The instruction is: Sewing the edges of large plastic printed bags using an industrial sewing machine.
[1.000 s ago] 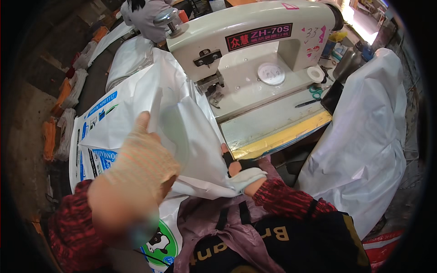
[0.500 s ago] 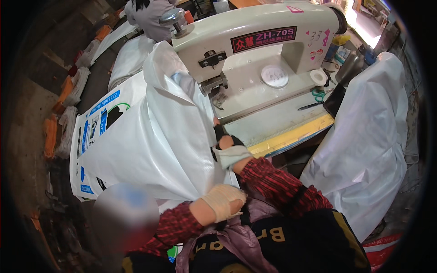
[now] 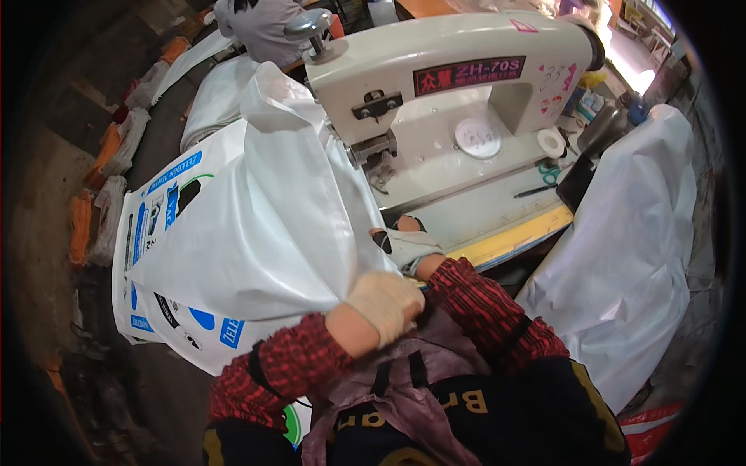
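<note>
A large white sack with blue and black print lies to the left of a cream sewing machine, its gathered right edge beside the needle parts. My left hand, in a pale fabric wrap, is curled in a fist at the sack's near edge; motion blurs it slightly. Farther off, my right hand, in a pale wrap with dark finger coverings, closes on the sack's right edge by the yellow front strip of the machine table. The sack hides some of its fingertips.
On the machine bed are a round white disc, a white ring, green-handled scissors and a black pen. White sheeting hangs at the right. Folded sacks and another person are behind.
My left hand has moved up and slightly right. My right hand has shifted a little right and nearer. The sack's near side has drawn up, baring more printed material beneath.
</note>
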A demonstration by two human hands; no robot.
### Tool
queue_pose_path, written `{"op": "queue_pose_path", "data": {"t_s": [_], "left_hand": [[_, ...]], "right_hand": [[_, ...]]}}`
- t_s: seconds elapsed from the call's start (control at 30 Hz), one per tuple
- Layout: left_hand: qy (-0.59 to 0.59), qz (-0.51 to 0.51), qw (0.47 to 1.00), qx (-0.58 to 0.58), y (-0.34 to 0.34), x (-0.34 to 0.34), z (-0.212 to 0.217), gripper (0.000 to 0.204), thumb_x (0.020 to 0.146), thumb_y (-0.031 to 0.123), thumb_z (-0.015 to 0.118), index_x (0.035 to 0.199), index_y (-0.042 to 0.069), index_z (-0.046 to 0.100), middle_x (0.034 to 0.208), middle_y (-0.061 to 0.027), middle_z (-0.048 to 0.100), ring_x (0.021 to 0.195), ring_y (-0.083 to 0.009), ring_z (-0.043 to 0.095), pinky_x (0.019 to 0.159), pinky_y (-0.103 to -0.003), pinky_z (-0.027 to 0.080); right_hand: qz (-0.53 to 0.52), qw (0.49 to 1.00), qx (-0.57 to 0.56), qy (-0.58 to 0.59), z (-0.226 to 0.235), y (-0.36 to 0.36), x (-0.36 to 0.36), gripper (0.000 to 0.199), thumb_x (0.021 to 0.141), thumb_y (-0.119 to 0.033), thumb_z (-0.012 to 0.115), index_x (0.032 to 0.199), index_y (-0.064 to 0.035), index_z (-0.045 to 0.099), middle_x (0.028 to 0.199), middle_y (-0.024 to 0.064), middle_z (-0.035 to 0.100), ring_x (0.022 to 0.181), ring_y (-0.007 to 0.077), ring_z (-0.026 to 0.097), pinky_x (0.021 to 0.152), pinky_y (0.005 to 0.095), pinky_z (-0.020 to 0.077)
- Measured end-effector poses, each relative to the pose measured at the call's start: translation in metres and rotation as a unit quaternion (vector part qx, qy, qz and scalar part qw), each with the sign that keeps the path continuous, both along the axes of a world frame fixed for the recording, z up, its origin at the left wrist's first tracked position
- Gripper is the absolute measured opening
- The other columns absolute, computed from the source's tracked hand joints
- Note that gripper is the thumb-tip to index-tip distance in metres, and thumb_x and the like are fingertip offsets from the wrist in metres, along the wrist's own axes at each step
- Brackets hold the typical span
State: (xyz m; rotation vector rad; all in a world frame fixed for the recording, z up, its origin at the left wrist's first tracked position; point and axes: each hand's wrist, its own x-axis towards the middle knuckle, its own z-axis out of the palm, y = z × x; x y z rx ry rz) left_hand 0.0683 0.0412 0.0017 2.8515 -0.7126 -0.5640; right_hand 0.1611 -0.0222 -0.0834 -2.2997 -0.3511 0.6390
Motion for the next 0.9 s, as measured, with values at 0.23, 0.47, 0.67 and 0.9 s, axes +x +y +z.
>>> {"op": "queue_pose_path", "data": {"t_s": [0.23, 0.47, 0.67, 0.9], "left_hand": [[-0.047, 0.089, 0.983, 0.156, 0.069, 0.095, -0.011, 0.016, 0.071, 0.024, 0.062, 0.076, 0.009, 0.067, 0.079, -0.0118, 0.065, 0.073, -0.0291, 0.064, 0.063, -0.039, 0.050], [-0.108, 0.256, 0.930, 0.242, 0.163, 0.089, 0.019, 0.016, 0.071, 0.026, 0.064, 0.076, 0.010, 0.067, 0.081, -0.0102, 0.065, 0.077, -0.0286, 0.062, 0.071, -0.038, 0.048], [-0.338, 0.140, 0.928, -0.067, 0.154, -0.033, 0.138, 0.021, 0.067, 0.030, 0.065, 0.064, 0.011, 0.058, 0.074, -0.0030, 0.058, 0.080, -0.0220, 0.057, 0.097, -0.047, 0.029], [-0.380, 0.136, 0.871, -0.279, 0.153, -0.110, 0.189, 0.045, 0.073, 0.052, 0.060, 0.058, 0.010, 0.054, 0.082, -0.0056, 0.062, 0.094, -0.0260, 0.055, 0.101, -0.050, 0.021]], "right_hand": [[-0.003, 0.972, 0.211, 0.101, -0.071, -0.001, 0.031, 0.031, 0.077, -0.037, 0.061, 0.078, -0.0056, 0.063, 0.066, 0.0102, 0.061, 0.059, 0.0217, 0.058, 0.055, 0.0329, 0.0434], [-0.002, 0.940, 0.237, 0.245, -0.031, -0.009, 0.011, 0.021, 0.082, -0.026, 0.060, 0.080, -0.0044, 0.060, 0.061, 0.0019, 0.057, 0.051, 0.0101, 0.053, 0.048, 0.0264, 0.0420], [0.072, 0.917, 0.388, 0.056, 0.008, -0.017, 0.028, 0.017, 0.081, -0.012, 0.058, 0.094, -0.0024, 0.057, 0.066, 0.0028, 0.058, 0.060, 0.0109, 0.056, 0.053, 0.0243, 0.0442], [0.286, 0.783, 0.336, -0.440, 0.185, 0.043, -0.026, 0.074, 0.064, -0.034, 0.075, 0.126, -0.0058, 0.044, 0.125, 0.0158, 0.046, 0.117, 0.0306, 0.044, 0.098, 0.0371, 0.0336]]}}
